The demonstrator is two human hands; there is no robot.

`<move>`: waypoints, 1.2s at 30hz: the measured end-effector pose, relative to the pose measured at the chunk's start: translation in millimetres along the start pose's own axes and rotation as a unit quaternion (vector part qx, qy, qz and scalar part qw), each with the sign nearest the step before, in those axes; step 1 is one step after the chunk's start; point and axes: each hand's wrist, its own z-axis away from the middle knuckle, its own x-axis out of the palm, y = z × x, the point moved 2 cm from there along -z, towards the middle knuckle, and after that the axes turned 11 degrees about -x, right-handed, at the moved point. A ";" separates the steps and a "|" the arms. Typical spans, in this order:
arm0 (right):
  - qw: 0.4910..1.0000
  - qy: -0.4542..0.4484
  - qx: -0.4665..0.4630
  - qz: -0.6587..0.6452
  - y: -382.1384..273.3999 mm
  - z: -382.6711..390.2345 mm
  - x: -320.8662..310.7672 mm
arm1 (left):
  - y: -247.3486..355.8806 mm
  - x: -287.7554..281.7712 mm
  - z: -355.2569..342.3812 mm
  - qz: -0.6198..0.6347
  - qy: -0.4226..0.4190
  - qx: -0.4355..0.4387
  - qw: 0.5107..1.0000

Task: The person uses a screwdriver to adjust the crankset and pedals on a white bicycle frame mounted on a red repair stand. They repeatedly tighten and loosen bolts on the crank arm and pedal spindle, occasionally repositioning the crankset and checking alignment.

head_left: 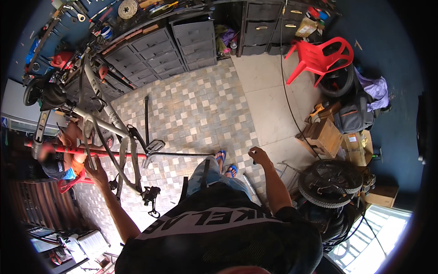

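A cream bicycle frame (119, 129) is raised on a black and steel repair stand (155, 153) at the left. My left hand (96, 170) grips one of the frame's thinner tubes, low on the left side. A long red tube (114, 154) runs behind that hand. Black pedals and small parts hang from the frame. My right hand (259, 156) is out to the right above the floor, fingers curled round a small object too small to name. My feet in blue sandals are below.
A seated person (68, 165) works at the left. Grey drawers (153, 52) and wall tools line the back. A red chair (321, 57), cardboard boxes (358, 148), a wooden crate (319, 137) and stacked wheels (331, 182) are at the right. A cable runs down to the floor.
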 end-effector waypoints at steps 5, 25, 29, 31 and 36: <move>0.998 -0.015 -0.054 0.040 -21.5 -76.0 -27.4 | 204.4 8.2 45.4 0.025 -0.007 0.208 0.978; 0.983 -0.056 -0.145 0.095 -316.4 -415.4 -144.4 | 387.3 302.8 -99.7 0.121 -0.455 0.111 0.875; 0.962 -0.094 -0.208 0.153 -420.9 -469.6 -166.5 | 391.6 346.7 -132.5 0.117 -0.426 0.089 0.893; 0.937 -0.086 -0.293 0.168 -479.9 -496.8 -170.3 | 385.3 369.7 -146.2 0.125 -0.429 0.060 0.893; 0.898 -0.078 -0.418 0.118 -609.8 -560.7 -175.8 | 376.8 443.3 -195.1 0.057 -0.476 0.004 0.877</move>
